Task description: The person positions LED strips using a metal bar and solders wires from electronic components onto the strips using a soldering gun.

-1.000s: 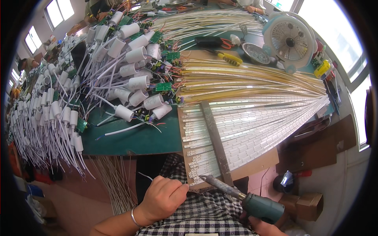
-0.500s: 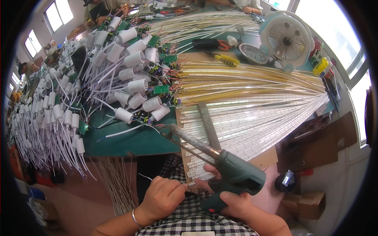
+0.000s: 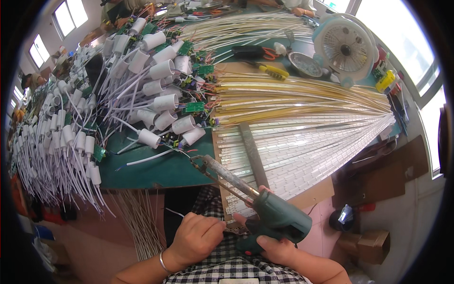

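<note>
My right hand is wrapped around the grip of a dark green soldering gun. Its long metal barrel, with a thin guide rod beneath, points up and left toward the table's front edge. The tip hovers by the ends of wires running from a white cylindrical lamp cap; whether they touch, I cannot tell. Low in front of my checked clothing, my left hand is closed in a pinch on a thin white cable. Most of that cable is hidden behind the fingers. Silvery LED strips fan out just beyond the gun.
Yellow-edged strips lie behind the silvery ones, with a flat metal bar across them. Lamp caps with cables and green circuit boards heap up on the left. A fan, metal dish and yellow-handled brush stand farther back.
The soldering gun has shifted slightly left and down in my right hand, its barrel tilting a little more steeply. My left hand has stayed in place.
</note>
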A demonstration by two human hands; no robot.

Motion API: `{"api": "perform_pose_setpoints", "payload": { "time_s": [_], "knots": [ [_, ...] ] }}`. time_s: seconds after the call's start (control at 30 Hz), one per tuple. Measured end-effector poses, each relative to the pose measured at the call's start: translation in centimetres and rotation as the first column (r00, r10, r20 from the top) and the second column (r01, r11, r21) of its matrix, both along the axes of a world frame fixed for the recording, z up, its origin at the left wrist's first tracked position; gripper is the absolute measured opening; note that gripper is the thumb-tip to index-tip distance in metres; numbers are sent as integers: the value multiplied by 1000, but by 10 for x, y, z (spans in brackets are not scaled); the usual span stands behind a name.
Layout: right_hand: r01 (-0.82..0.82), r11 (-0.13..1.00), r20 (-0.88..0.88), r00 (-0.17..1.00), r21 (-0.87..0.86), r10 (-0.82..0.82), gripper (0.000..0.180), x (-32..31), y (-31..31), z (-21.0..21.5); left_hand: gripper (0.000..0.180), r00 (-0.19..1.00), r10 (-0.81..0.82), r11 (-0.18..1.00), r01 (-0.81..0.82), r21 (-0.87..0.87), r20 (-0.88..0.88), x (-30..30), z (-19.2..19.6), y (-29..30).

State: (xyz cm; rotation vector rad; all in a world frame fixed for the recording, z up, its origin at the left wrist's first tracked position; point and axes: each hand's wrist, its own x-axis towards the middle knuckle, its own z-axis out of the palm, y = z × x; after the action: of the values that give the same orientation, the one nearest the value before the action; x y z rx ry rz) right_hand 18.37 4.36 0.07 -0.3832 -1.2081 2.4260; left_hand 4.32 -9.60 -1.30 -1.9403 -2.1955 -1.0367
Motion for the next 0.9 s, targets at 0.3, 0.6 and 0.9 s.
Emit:
{"api": "perform_pose_setpoints", "payload": {
  "time_s": [0.3, 0.6, 0.9],
  "knots": [
    [-35, 999, 11, 999, 22, 35, 87, 1, 1, -2, 26, 963, 154, 988, -149, -37, 223, 2, 7, 2],
    [-27, 997, 7, 1000, 67, 27, 83, 3, 0, -7, 20, 327, 397, 918, -144, -370, 858, 6, 0, -6],
    [-36, 988, 23, 999, 152, 33, 73, 4, 1, -10, 9, 922, 213, 958, -132, -254, 324, 4, 16, 5]
  ]
}}
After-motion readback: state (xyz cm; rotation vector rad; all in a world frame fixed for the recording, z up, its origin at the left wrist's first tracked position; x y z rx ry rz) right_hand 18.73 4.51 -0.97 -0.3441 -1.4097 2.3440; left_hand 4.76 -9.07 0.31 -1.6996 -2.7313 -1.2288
